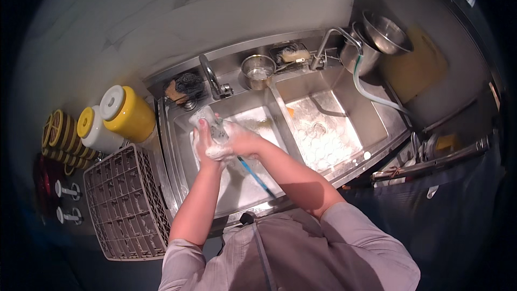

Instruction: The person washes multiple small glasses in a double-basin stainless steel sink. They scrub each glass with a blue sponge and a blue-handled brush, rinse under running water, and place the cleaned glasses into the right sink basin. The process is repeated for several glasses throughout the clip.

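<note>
Both hands are wet with white suds above the left basin (181, 161) of a steel double sink. My left hand (204, 147) is wrapped around a clear drinking glass (204, 115), tilted and coated with foam. My right hand (242, 139) presses against the glass from the other side; foam hides its fingers, and whether it grips a scrubber cannot be told. A thin blue rod (256, 178) slants from below my hands toward the sink's front edge; its upper end is hidden. Whitish, sudsy water (236, 188) lies in the basin beneath.
The right basin (369, 119) holds several clear round items (323, 145). Behind stand two faucets (210, 74), (329, 42), one with a hose (369, 95), and a steel pot (258, 70). Scrubbers (183, 89) lie back left. A brown dish rack (125, 206) and lidded jars (131, 109) stand left.
</note>
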Action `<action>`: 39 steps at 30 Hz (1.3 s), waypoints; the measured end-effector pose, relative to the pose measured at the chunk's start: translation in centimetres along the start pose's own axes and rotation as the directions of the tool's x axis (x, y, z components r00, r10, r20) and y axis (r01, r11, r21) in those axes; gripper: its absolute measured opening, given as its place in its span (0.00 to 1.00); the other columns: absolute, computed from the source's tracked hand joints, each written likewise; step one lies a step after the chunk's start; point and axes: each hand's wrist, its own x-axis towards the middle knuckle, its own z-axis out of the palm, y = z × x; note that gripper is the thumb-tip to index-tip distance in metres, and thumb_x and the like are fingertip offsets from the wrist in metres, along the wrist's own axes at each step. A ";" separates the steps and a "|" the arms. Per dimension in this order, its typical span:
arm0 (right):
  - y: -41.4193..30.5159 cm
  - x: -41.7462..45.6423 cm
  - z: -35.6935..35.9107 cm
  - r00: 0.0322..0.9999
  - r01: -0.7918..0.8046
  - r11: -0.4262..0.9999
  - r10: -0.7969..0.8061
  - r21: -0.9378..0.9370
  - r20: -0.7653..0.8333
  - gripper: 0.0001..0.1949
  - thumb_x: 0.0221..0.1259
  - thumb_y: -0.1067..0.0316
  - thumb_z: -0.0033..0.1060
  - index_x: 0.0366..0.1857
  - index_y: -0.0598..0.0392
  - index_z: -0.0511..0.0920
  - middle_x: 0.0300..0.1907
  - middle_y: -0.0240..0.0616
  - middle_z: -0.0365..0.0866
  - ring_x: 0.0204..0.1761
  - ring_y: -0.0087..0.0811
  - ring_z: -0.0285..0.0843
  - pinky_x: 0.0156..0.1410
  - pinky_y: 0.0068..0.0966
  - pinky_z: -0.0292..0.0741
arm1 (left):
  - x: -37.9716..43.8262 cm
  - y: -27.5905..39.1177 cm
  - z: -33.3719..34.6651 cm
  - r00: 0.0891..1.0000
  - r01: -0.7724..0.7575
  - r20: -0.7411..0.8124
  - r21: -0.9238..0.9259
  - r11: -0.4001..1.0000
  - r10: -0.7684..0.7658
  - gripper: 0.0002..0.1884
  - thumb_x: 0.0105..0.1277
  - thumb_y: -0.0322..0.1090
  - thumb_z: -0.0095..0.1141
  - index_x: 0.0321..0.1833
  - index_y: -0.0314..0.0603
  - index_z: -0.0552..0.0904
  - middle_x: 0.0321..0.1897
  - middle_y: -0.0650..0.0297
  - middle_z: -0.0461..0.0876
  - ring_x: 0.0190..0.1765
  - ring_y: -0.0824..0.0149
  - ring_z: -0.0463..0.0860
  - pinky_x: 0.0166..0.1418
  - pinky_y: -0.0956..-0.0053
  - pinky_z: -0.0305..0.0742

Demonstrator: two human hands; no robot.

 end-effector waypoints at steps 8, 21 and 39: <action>7.8 2.0 -0.6 0.651 -0.345 0.720 -0.279 0.602 0.706 0.31 0.43 0.76 0.81 0.58 0.56 0.80 0.41 0.40 0.87 0.43 0.35 0.87 0.50 0.35 0.83 | 1.7 4.6 1.1 0.416 0.028 0.860 0.314 0.949 -0.297 0.32 0.45 0.35 0.83 0.55 0.34 0.82 0.46 0.55 0.88 0.52 0.59 0.87 0.64 0.62 0.82; 10.4 2.3 -4.2 0.743 -0.072 0.922 -0.205 0.380 0.638 0.35 0.39 0.77 0.81 0.61 0.54 0.80 0.48 0.37 0.88 0.51 0.30 0.87 0.54 0.33 0.86 | 1.0 2.5 -0.1 0.677 0.095 0.680 0.299 0.950 -0.282 0.32 0.42 0.34 0.80 0.53 0.33 0.80 0.46 0.57 0.86 0.51 0.60 0.87 0.65 0.62 0.81; 4.8 -2.2 -6.7 0.836 -0.131 0.978 0.022 0.160 0.548 0.33 0.46 0.75 0.80 0.63 0.59 0.79 0.52 0.36 0.86 0.53 0.27 0.84 0.56 0.31 0.84 | 0.2 2.2 2.5 0.670 0.102 0.677 0.322 0.941 -0.304 0.33 0.41 0.37 0.81 0.52 0.35 0.82 0.46 0.56 0.87 0.51 0.60 0.87 0.61 0.63 0.82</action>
